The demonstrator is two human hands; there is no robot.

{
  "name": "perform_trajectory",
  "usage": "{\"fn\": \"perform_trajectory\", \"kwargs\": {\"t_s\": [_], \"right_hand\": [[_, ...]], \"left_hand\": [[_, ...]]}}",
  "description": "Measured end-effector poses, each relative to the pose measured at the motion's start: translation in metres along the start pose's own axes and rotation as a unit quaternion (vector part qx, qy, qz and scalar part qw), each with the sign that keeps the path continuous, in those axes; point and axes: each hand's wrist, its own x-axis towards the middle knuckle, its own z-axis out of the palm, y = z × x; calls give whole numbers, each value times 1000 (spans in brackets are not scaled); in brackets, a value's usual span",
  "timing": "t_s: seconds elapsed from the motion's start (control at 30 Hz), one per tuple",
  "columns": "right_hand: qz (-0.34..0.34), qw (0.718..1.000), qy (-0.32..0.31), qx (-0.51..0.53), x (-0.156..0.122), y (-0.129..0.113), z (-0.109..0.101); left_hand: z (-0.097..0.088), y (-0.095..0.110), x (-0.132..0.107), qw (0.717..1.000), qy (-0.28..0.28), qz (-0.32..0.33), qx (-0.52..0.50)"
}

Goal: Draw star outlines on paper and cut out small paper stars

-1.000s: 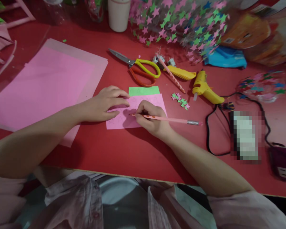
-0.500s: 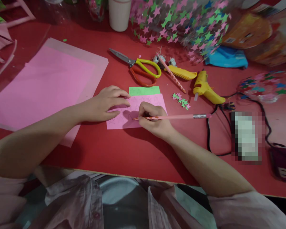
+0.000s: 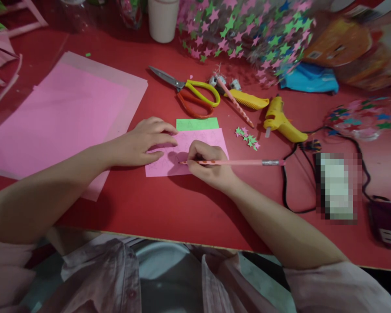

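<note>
The right hand (image 3: pixel 210 167) is gripping a pink pencil (image 3: pixel 237 162), its tip touching the small pink paper (image 3: pixel 202 141) near the table's (image 3: pixel 156 208) middle; the left hand (image 3: pixel 143 141) is lying flat, unclenched, pinning the paper's left edge; scissors (image 3: pixel 190 91) are lying farther off.

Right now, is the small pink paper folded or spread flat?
Spread flat: the pink paper lies on the table, left hand pressing it, pencil tip on it.
</note>
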Motion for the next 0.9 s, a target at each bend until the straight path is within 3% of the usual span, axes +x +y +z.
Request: {"fn": "perform_trajectory", "kwargs": {"t_s": [0.57,0.9], "right_hand": [[4,1000,-25,-13,-1,-4,4],[22,999,21,-28,-3,-2,7]], "left_hand": [[0,-2,-1,1000,-7,-2,6],[-1,-1,0,1000,-8,-3,4]]}}
